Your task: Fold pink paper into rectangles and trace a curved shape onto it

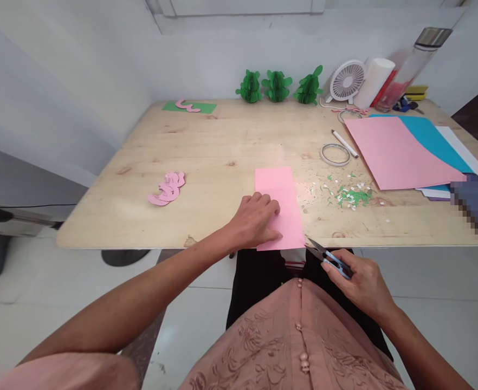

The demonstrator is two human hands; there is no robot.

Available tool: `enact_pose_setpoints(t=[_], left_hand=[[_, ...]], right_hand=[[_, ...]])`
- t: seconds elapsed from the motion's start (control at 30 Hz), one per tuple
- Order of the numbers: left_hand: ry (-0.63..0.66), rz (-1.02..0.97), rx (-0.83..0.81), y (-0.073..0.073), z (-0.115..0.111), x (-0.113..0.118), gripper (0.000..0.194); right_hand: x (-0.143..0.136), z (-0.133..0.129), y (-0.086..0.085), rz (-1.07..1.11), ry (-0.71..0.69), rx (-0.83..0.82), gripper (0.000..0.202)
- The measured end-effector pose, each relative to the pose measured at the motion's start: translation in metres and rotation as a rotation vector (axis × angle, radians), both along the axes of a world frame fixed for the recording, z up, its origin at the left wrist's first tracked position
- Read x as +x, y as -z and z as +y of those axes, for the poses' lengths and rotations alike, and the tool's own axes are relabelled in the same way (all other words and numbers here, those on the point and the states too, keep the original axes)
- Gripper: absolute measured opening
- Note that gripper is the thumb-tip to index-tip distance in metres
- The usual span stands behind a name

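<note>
A pink paper sheet (290, 216) lies at the table's front edge, with a crease across its far part. My left hand (259, 219) holds it down, fingers curled and thumb apart on the surface. In my right hand (361, 279) is a pair of thread snips (330, 260) with blue handles and dark blades. The blades are parted, and their tips are at the sheet's near right corner; I cannot tell whether they touch it. Left of the sheet sits a small pile of scalloped pink paper cutouts (168, 189).
Green and white scraps (353, 196) are scattered right of the sheet, near a tape roll (335, 155) and a white pen (344, 143). Large pink paper (397, 151) lies over blue sheets. Along the back stand green paper figures (277, 86), a small fan (348, 81) and a bottle (409, 70).
</note>
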State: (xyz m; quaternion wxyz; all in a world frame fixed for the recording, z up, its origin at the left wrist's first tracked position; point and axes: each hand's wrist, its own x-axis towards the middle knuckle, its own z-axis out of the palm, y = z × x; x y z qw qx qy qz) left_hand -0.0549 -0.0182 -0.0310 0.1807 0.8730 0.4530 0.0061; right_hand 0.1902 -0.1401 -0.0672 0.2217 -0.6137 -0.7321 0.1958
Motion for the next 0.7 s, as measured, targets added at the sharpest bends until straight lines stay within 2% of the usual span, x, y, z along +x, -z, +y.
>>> enact_pose_setpoints(t=[0.2, 0.4, 0.7], left_hand=[[-0.030, 0.031, -0.041, -0.0041, 0.0016, 0.0031, 0.025], [-0.058, 0.041, -0.063, -0.0024, -0.0007, 0.0036, 0.030], [-0.064, 0.053, -0.120, -0.0082, 0.0046, 0.0079, 0.023]], right_hand=[[0.0009, 0.0001, 0.0005, -0.002, 0.023, -0.005, 0.026], [0.0005, 0.0009, -0.0008, -0.001, 0.037, -0.016, 0.028], [-0.0010, 0.0017, -0.0029, 0.008, 0.032, -0.005, 0.029]])
